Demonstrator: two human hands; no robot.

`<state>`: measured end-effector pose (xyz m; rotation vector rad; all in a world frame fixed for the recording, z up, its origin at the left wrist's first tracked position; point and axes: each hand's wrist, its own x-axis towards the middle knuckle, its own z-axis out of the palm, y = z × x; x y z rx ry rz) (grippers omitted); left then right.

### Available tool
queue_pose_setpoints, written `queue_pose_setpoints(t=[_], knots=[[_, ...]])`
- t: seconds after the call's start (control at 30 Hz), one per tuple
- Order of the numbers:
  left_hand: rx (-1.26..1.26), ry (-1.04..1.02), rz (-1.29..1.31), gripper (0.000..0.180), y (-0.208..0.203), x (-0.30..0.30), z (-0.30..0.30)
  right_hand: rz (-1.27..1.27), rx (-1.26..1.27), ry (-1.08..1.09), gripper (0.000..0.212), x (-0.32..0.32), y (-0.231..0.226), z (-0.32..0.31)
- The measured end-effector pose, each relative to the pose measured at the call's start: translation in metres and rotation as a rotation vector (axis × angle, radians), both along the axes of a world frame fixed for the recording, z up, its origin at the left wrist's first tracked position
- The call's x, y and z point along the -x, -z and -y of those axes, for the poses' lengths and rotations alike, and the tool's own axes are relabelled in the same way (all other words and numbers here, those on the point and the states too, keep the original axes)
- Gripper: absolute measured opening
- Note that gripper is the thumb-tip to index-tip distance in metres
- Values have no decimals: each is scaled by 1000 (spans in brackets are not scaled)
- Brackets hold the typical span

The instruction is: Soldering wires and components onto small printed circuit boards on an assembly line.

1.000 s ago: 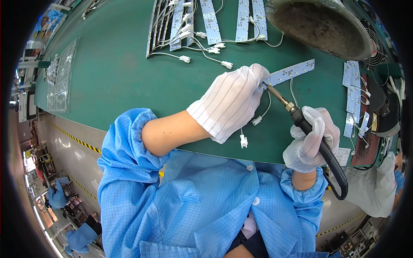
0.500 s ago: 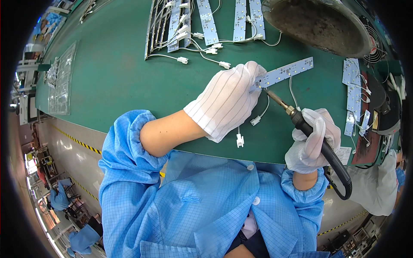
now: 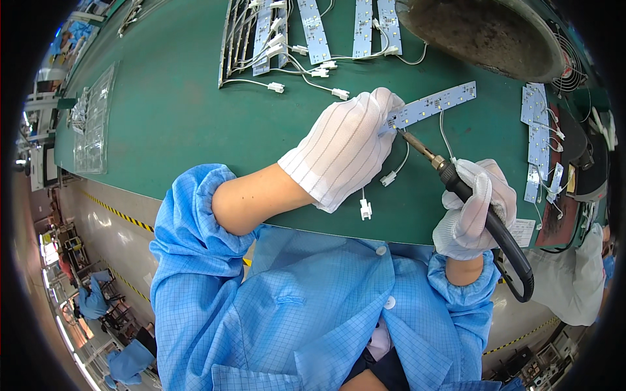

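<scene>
My left hand (image 3: 349,144), in a white striped glove, pinches the left end of a pale LED strip board (image 3: 437,104), which slants up to the right above the green table. Thin white wires hang from the board's area, and white connectors (image 3: 388,178) lie below it. In my right hand (image 3: 475,210), also gloved, is a black-handled soldering iron (image 3: 451,177). Its tip meets or nearly meets the board's lower edge beside my left fingers; actual contact is too small to tell. My left fingertips are partly hidden behind the board's end.
Several LED boards (image 3: 314,32) with tangled wires and connectors lie on the green table (image 3: 169,124) at the back. A dark round hood (image 3: 482,39) hangs at the back right. More boards (image 3: 538,137) rest at the right, and a clear plastic tray (image 3: 91,124) sits far left.
The view has shifted very slightly. Both hands, the board and the soldering iron keep nearly the same places, with the iron's tip still at the board's left end.
</scene>
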<state>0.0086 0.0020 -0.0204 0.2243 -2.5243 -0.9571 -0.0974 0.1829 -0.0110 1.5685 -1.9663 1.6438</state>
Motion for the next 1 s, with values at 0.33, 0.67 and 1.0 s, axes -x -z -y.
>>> queue_pose_setpoints(t=[0.33,0.67,1.0], knots=[[343,141,473,50,-58,-16,18,-369,124,276,21,13,-2,-4],[28,55,470,32,-37,16,-9,-271,194,329,24,11,14,-11],[-59,120,206,28,-19,7,9,-66,21,-29,25,10,-3,-11]])
